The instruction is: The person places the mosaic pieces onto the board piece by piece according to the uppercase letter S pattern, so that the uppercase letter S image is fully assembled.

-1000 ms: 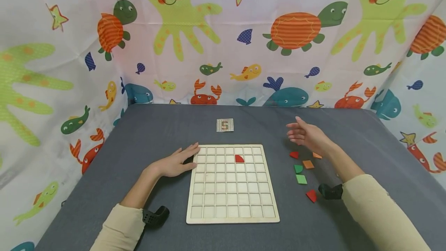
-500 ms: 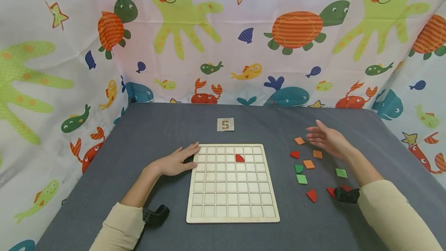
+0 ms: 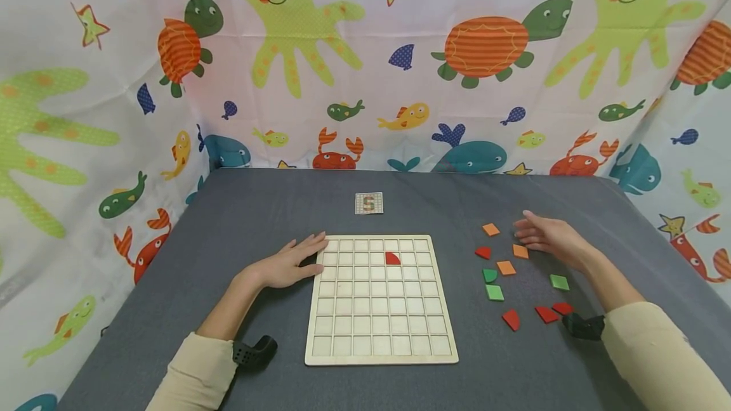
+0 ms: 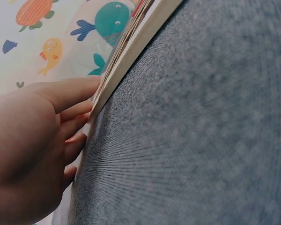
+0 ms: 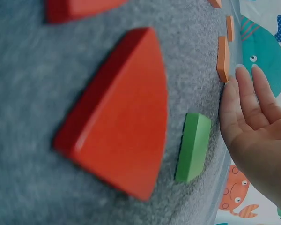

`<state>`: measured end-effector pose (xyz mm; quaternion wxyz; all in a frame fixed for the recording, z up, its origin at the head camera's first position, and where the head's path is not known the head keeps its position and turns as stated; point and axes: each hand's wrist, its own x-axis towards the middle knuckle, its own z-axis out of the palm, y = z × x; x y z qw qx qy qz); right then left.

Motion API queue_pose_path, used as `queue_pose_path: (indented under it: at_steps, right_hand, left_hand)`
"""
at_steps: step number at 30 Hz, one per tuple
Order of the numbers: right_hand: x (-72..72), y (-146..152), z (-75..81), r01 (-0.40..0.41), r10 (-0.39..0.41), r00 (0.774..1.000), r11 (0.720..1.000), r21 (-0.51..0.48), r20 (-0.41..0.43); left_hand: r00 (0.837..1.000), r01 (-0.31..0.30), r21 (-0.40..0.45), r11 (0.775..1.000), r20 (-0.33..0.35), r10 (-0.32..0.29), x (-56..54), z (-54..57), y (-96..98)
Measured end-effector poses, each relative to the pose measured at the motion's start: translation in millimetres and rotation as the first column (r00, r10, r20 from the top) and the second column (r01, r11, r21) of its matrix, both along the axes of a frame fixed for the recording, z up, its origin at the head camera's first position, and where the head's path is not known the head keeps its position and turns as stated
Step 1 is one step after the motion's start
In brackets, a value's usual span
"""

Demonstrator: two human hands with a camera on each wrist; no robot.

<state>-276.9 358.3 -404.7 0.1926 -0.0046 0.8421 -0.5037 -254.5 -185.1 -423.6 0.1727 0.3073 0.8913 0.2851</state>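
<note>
My left hand (image 3: 288,265) rests with its fingertips on the upper left edge of a pale wooden grid board (image 3: 381,360). In the left wrist view its thumb touches the board's side (image 4: 126,61). One red quarter-round piece (image 3: 392,259) lies in a cell near the top of the board. My right hand (image 3: 551,238) is at the right among loose pieces, holding nothing, its fingers relaxed. Nearest to it is an orange square piece (image 3: 520,252). In the right wrist view a red quarter-round piece (image 5: 126,117) and a green piece (image 5: 193,147) lie on the cloth near that hand.
Behind the board lies a small card (image 3: 368,203) with a grid pattern. More loose pieces lie right of the board, among them a light green square (image 3: 494,293) and a dark green quarter-round piece (image 3: 490,276). A patterned curtain (image 3: 365,62) stands behind the grey table (image 3: 274,202).
My right hand has moved right and slightly down from above the loose pieces, uncovering several orange, green and red ones. The left hand stays on the board.
</note>
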Motion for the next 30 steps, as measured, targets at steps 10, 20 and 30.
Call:
queue_pose_path:
  at_steps: [10, 20, 30]
  right_hand:
    - [9.6, 1, -1.0, -0.056, 0.064, 0.994, 0.995, 0.083, -0.089]
    - [15.1, 4, -6.6, -0.093, 0.127, 0.980, 0.973, 0.209, -0.154]
    - [19.8, 2, -4.9, -0.138, 0.187, 0.962, 0.962, 0.234, -0.200]
  left_hand:
    - [1.000, 0.006, -0.005, 1.000, -0.004, -0.006, 0.4, -1.3, -1.3]
    - [1.000, 0.005, -0.006, 1.000, -0.007, -0.005, 0.6, -1.0, 0.5]
    - [1.000, 0.002, 0.001, 1.000, -0.004, -0.002, 0.3, 0.5, 1.1]
